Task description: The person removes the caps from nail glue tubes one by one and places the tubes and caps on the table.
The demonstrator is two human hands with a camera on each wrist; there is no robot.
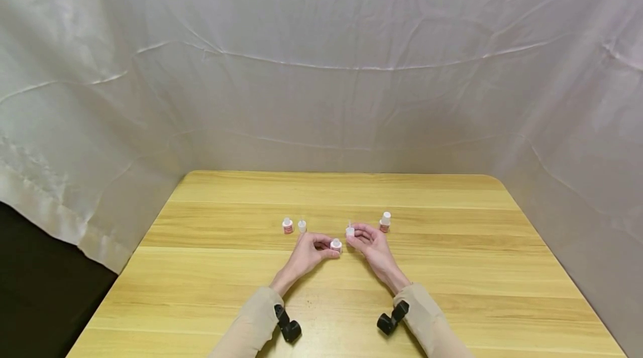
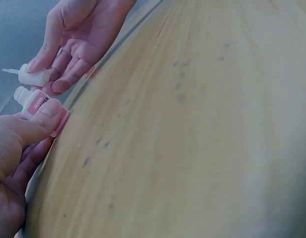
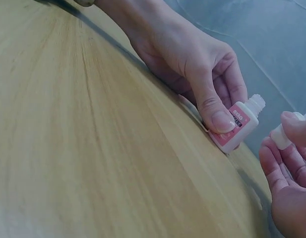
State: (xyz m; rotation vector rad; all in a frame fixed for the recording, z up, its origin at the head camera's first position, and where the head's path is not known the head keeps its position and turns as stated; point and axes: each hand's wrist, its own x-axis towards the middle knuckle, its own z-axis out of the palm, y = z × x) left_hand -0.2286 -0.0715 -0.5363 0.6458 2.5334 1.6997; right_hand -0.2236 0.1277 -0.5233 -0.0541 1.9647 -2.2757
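My left hand pinches a small white bottle with a pink label between thumb and fingers. The bottle has no cap on, and its clear neck shows in both wrist views. To the right of it, my right hand holds a white brush cap between thumb and fingers. In the head view the cap's thin applicator points up. Cap and bottle are apart, a short gap between them. Whether the bottle's base touches the table cannot be told.
Beyond my left hand, another uncapped bottle stands on the wooden table, with a second white cap beside it, applicator up. A third bottle, its white cap on, stands just right of my right hand. Grey curtains surround the table.
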